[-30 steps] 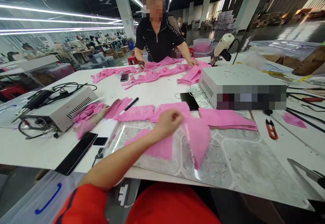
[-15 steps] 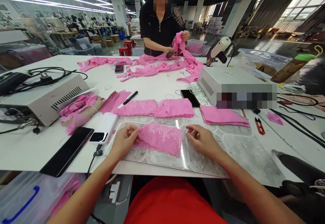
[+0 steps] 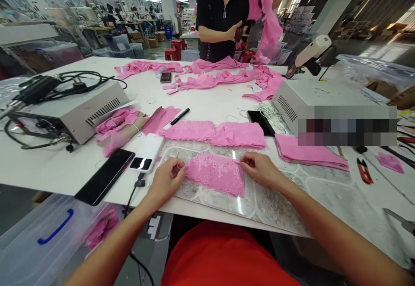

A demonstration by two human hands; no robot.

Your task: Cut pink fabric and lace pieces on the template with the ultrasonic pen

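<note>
A pink lace fabric piece [image 3: 215, 173] lies over the grey marbled board [image 3: 279, 204] in front of me. My left hand [image 3: 169, 175] pinches its left end between thumb and fingers. At the upper right corner of the lace, my right hand [image 3: 261, 168] closes its fingertips on the edge. Just beyond, a row of pink lace pieces [image 3: 214, 133] lies across the board's far side. To the right of that row rests a folded pink fabric stack [image 3: 311, 151].
Grey metal boxes [image 3: 76, 110] stand left and right. A black phone [image 3: 105, 177], a white power bank [image 3: 147, 152] and a pen [image 3: 180, 116] lie on the left. Red-handled snips [image 3: 365, 171] lie right. Across the table, a person [image 3: 220, 22] lifts pink fabric.
My right hand has moved in and taken the lace's right corner; it was apart before. The view has shifted left. The person opposite has raised the pink fabric higher.
</note>
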